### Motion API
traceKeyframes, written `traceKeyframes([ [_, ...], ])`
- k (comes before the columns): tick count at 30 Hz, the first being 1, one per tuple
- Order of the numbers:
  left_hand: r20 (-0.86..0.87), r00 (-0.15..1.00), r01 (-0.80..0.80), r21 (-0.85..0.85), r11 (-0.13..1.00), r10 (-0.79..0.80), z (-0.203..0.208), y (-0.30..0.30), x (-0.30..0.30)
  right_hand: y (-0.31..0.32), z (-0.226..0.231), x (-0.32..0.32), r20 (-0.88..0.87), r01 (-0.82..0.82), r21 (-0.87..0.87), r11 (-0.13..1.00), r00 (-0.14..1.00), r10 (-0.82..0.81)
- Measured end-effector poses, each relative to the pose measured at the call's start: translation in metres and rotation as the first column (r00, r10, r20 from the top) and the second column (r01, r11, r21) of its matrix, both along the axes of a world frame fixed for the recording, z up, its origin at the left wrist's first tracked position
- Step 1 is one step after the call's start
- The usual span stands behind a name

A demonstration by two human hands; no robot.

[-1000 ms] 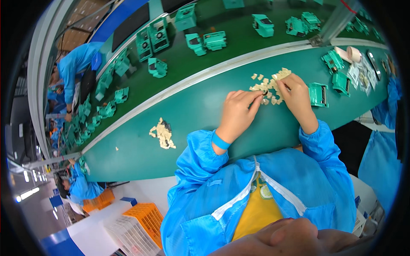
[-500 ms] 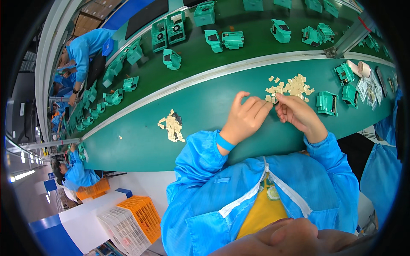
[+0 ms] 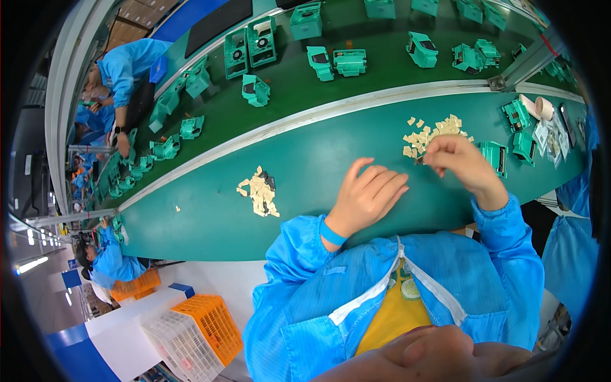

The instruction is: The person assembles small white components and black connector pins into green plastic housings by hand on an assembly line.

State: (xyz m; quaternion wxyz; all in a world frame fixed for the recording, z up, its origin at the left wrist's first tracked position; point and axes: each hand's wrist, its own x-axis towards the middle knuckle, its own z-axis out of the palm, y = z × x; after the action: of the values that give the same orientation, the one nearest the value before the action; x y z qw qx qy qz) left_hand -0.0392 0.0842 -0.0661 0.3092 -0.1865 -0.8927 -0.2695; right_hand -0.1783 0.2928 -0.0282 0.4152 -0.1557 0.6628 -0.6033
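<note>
My right hand (image 3: 459, 164) is at the near edge of a loose pile of small cream-coloured flat pieces (image 3: 420, 137), partly covering it. Its thumb and fingers are pinched on a small dark piece (image 3: 418, 161), too small to tell its kind. My left hand (image 3: 368, 198), with a blue band at the wrist, hovers over the green table apart from the right one. Its fingers are stretched out with nothing seen in them. Farther left lies a second pile of cream pieces (image 3: 259, 193), with some black pieces (image 3: 270, 182) beside and under it.
Green plastic housings (image 3: 494, 156) stand right of my right hand, near tape rolls (image 3: 543, 108) and clear plastic bags (image 3: 552, 141). Beyond a metal rail (image 3: 305, 118), a dark green belt carries several more housings (image 3: 350, 62). A co-worker (image 3: 130, 70) in blue bends over at far left.
My hands have come apart. The right has moved up and to the right, over the pile's near edge; the left has dropped slightly lower, its fingers now straighter.
</note>
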Motion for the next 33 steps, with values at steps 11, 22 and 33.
traceKeyframes([
  [11, 0.103, 0.993, -0.077, 0.191, 0.979, 0.058, -0.027, -0.009, -0.004, 0.052, -0.002, -0.19, -0.814, 0.471, 0.266, 0.841, 0.578, -0.066],
  [22, 0.157, 0.985, -0.111, 0.244, 0.963, 0.074, -0.029, -0.008, -0.008, 0.054, -0.033, -0.264, -0.79, 0.399, 0.515, 0.759, 0.564, 0.24],
  [33, 0.163, 0.923, -0.384, 0.463, 0.799, 0.349, -0.016, -0.011, -0.003, -0.038, 0.031, -0.019, -0.794, -0.373, 0.512, 0.774, 0.137, 0.592],
])
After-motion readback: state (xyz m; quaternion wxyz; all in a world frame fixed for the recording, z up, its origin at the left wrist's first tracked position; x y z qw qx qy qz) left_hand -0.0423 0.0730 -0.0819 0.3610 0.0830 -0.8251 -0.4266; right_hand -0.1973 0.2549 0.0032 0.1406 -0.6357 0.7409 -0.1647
